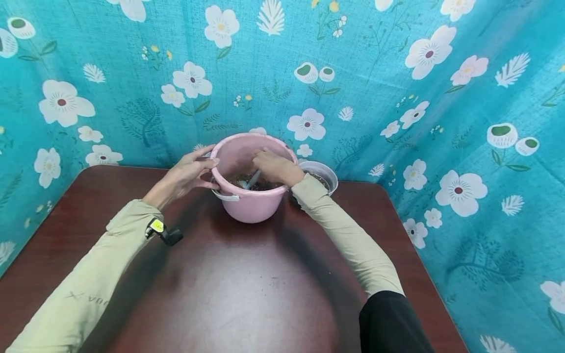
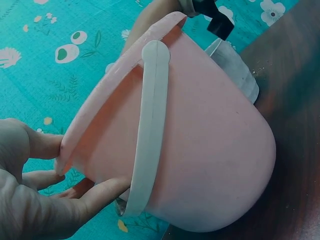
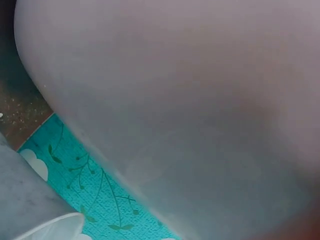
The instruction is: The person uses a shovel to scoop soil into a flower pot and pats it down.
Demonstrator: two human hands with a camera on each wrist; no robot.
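Note:
A pink bucket (image 1: pixel 253 208) with a white handle (image 2: pixel 152 120) stands on the table, with dark soil (image 1: pixel 267 185) inside. At its left rim my left hand (image 1: pixel 187 171) grips, thumb over the edge and other fingers against the outside, near the hanging handle. My right hand (image 1: pixel 275 166) reaches in over the right rim and holds a light-blue trowel-like tool (image 1: pixel 253 180), its lower end in the soil. In the right wrist view the bucket's outer wall (image 3: pixel 150 100) fills most of the picture, and that hand is hidden.
A white-grey pot (image 1: pixel 324 171) holding dark soil stands just right of the bucket, partly behind my right sleeve. The brown table (image 1: pixel 247 294) ends close behind both, against a teal flowered curtain (image 1: pixel 265 73). Small crumbs (image 3: pixel 22 107) lie on the tabletop near the pot.

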